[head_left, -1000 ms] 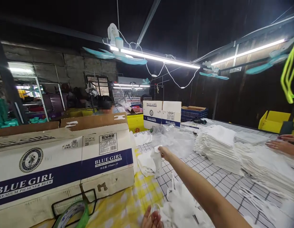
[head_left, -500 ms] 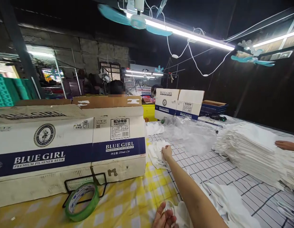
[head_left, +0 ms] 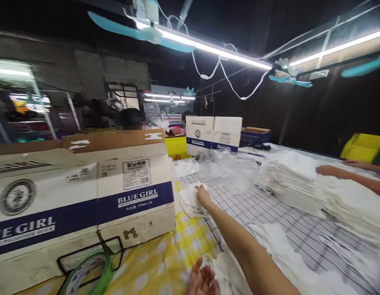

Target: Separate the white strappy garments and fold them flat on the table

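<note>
My right arm stretches forward over the table. My right hand (head_left: 203, 195) rests on a small pile of white fabric pieces (head_left: 188, 200) beside the big carton, its fingers bent down onto the top piece. At the bottom edge my left hand (head_left: 200, 280) is only partly visible, with fingers curled at the edge of a loose heap of white pieces (head_left: 233, 270). What those fingers hold is unclear.
A large Blue Girl carton (head_left: 85, 196) fills the left. A green tape roll (head_left: 85, 276) lies before it. Tall stacks of white pieces (head_left: 288, 184) stand at the right, with another person's hand (head_left: 326, 170) on them. Clear plastic bags (head_left: 233, 172) and a second carton (head_left: 212, 137) lie farther back.
A second ago my right hand held a white piece up; it has since lowered onto the small pile and stays there. The other person's hands have shifted over the stacks.
</note>
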Available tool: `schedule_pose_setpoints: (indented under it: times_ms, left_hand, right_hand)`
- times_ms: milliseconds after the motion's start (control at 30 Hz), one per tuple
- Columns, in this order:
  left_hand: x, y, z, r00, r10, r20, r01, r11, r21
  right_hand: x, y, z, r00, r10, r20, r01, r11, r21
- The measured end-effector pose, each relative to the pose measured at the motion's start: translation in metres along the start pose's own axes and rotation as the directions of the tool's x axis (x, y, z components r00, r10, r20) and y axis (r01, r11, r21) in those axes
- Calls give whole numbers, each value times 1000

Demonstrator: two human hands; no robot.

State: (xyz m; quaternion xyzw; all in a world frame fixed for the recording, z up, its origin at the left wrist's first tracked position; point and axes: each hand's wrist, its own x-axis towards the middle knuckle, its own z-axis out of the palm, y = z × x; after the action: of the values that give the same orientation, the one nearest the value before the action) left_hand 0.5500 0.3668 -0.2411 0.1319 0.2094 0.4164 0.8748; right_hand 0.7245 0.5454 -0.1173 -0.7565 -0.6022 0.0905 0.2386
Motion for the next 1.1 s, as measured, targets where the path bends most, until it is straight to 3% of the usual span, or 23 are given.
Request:
schedule_pose_setpoints:
  times_ms: [100,167,267,333,400,467,567,733,1000,1100]
  left_hand:
    - [-6,-1,6,997,11,-82,-12,1000,-4]
    - [-6,0,10,995,26,-97,-24,999,27]
    - [-6,1,16,995,37,-94,-30,997,77]
    - [-6,1,19,996,42,-83,-33,994,103]
    - [-6,2,21,996,50,-77,-40,992,124]
    - [-7,2,23,995,62,-80,-50,989,137]
    - [-6,3,24,994,80,-72,-68,985,156]
    - [-4,5,26,997,65,-44,-54,978,203]
    - [0,10,22,993,100,-65,-72,935,348]
    - [4,16,37,980,161,-114,-74,837,543]
  right_hand:
    - [-36,5,-7,995,-73,64,74,997,-18]
    - [-77,17,-11,984,-126,125,129,991,-19]
    - [-168,38,-27,905,-375,199,385,923,-11]
    - [-240,49,-44,873,-454,177,465,885,-23]
    - [-309,57,-60,885,-457,92,462,885,-55]
    - [-366,66,-70,926,-377,9,377,924,-58]
    - [-422,84,-65,964,-261,-57,255,963,-90]
    - [-456,106,-42,974,-219,-53,209,967,-145]
    - [-453,105,-44,977,-197,-82,195,980,-35]
    - [-451,113,-37,968,-216,-130,215,976,-28]
